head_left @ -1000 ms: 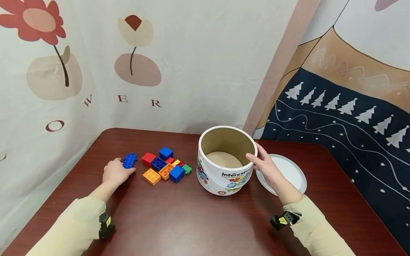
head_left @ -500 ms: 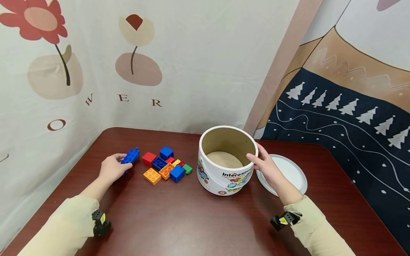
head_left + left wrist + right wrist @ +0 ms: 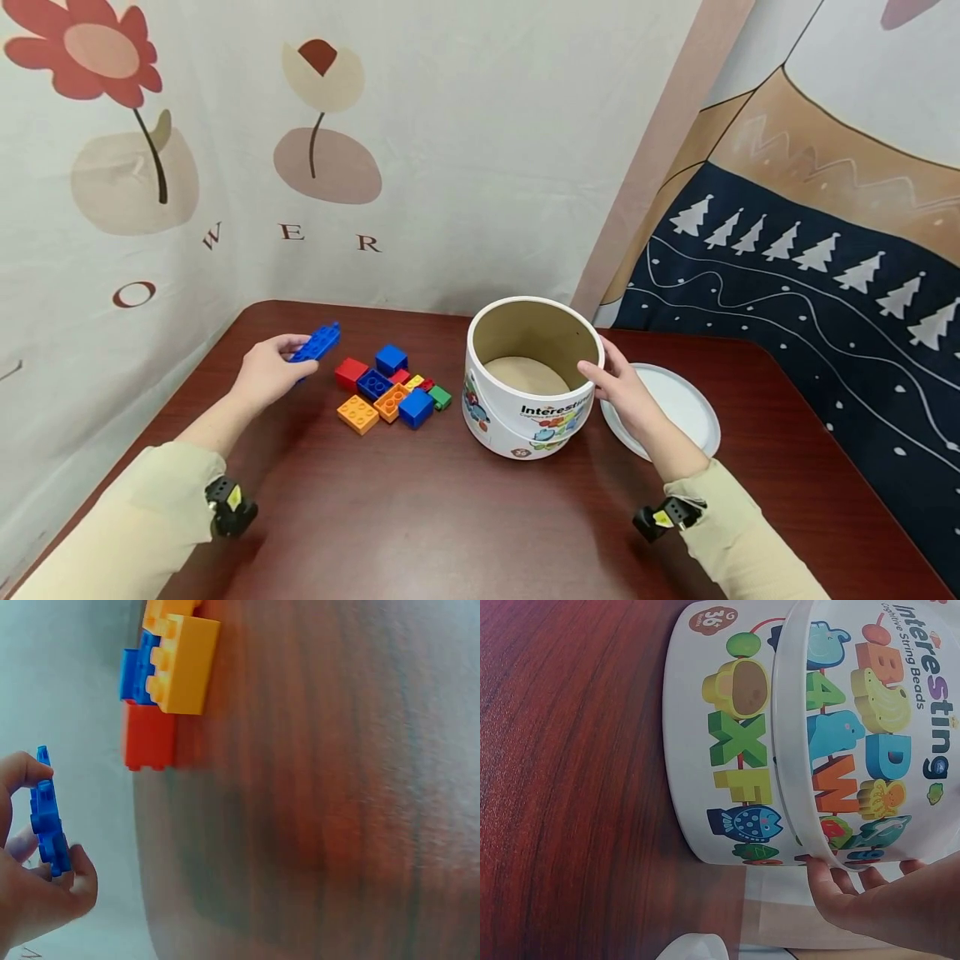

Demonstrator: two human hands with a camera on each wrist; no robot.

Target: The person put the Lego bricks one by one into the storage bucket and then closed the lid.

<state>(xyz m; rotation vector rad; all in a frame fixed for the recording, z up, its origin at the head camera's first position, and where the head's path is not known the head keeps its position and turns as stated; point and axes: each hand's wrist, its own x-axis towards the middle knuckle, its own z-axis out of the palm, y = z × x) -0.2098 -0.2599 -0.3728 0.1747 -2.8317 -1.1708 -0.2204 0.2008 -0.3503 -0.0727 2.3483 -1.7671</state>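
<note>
My left hand [image 3: 266, 375] pinches a flat blue building block [image 3: 318, 342] with studs. In the left wrist view the thumb and fingers grip this blue block [image 3: 46, 817] near its ends. It is held above the table, left of a cluster of loose blocks. At the right, my right hand [image 3: 630, 396] holds the rim of a round white bucket [image 3: 495, 417], which stands upright with its inside bare. In the right wrist view my fingers [image 3: 844, 881] touch the side of the bucket [image 3: 720, 772], printed with colourful letters and animals.
The cluster holds an orange block [image 3: 357, 414], a red block [image 3: 350, 373], a blue block [image 3: 416, 407], a green block [image 3: 440, 397] and several others. A round white lid [image 3: 678, 400] lies right of the bucket on the brown table [image 3: 420, 525]. Printed cloth [image 3: 480, 150] hangs behind.
My left hand has picked the flat blue block up off the table and lifted it, turning it slightly to the right. My right hand and the bucket have stayed in place.
</note>
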